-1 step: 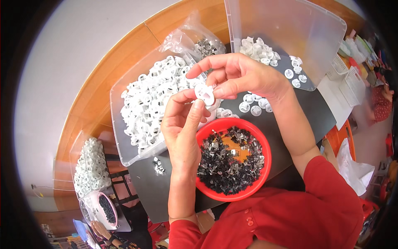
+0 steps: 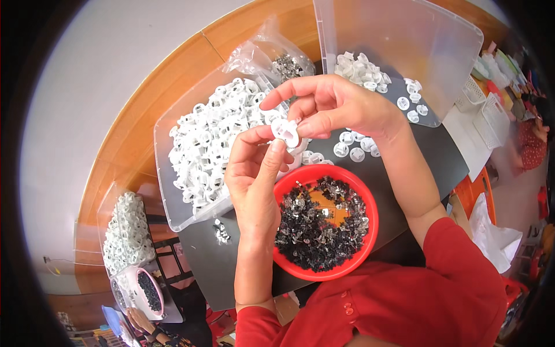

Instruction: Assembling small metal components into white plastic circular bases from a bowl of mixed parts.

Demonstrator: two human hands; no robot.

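Note:
Between the thumb and index finger of my left hand [image 2: 254, 179] is a round white plastic part [image 2: 285, 133] with a shaped opening. My right hand [image 2: 347, 110] reaches in from the right, index finger extended, its thumb and a bent finger pinching at the part's right edge. Whether a smaller piece sits in that pinch is hidden. Just below both hands stands a red basin [image 2: 373, 231] of small black and silvery metal pieces [image 2: 315, 237]. Behind my left hand, a clear plastic bin [image 2: 165, 191] holds a heap of similar white parts [image 2: 211, 144].
More white parts [image 2: 357, 154] lie on the dark table [image 2: 211, 277] and in a tilted clear bin [image 2: 404, 34]. A clear bag [image 2: 254, 52] holds metal pieces. At lower left, another person's hand [image 2: 139, 319] is near a pink basin [image 2: 136, 298]. White baskets [image 2: 491, 121] stand at right.

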